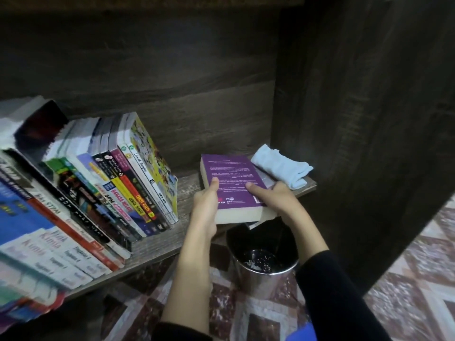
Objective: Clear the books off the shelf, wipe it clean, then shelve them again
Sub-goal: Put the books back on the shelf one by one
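Observation:
A purple book (231, 175) lies flat on a small stack at the right end of the wooden shelf (189, 185). My left hand (205, 205) grips its left edge, thumb on the cover. My right hand (275, 195) holds its right edge, thumb on the cover too. The stack's lower books (268, 212) stick out under the purple one. A row of upright books (118, 188) leans to the left on the left half of the shelf. A folded pale blue cloth (283, 168) lies on the shelf's far right corner, just behind the stack.
A shiny metal bin (266, 269) with a dark liner stands on the patterned floor (418, 267) right below the stack. The dark wooden side panel (357, 119) closes the shelf on the right. A bare strip of shelf separates the leaning row from the stack.

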{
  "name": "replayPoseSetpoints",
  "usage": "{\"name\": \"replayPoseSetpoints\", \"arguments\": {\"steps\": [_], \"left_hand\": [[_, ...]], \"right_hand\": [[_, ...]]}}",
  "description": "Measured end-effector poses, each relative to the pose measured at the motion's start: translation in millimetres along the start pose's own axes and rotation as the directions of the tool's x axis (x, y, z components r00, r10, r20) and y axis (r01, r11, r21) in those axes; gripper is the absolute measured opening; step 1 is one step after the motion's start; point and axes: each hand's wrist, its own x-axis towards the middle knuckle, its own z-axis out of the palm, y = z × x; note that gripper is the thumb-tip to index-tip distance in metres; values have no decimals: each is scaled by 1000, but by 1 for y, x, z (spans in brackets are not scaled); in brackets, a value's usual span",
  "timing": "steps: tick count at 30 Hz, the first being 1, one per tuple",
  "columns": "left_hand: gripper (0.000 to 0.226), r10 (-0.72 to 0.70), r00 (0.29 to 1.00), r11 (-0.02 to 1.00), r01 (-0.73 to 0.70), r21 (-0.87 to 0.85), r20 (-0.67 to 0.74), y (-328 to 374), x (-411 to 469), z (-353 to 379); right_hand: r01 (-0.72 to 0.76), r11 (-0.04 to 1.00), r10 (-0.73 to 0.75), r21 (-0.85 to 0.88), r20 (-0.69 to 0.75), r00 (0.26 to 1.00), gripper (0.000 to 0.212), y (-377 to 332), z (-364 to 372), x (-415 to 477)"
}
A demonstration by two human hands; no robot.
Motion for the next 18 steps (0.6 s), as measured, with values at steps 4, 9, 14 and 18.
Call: {"name": "replayPoseSetpoints", "arguments": {"steps": [4, 9, 14, 18], "left_hand": [[23, 43, 996, 997, -38, -71, 72, 5, -8, -10], [29, 174, 970, 985, -173, -22, 172, 25, -20, -23], [44, 544, 837, 738, -514, 438, 65, 53, -30, -39], [38, 811, 585, 499, -680, 537, -12, 77, -48, -47]], "right_hand": [[-177, 950, 132, 257, 183, 974, 24, -13, -3, -12], [-196, 805, -36, 560, 376, 926, 27, -18, -7, -17], [17, 730, -222, 683, 214, 951, 52, -31, 12, -28], [337, 748, -385, 572, -40, 922, 60, -30, 44, -32]]}}
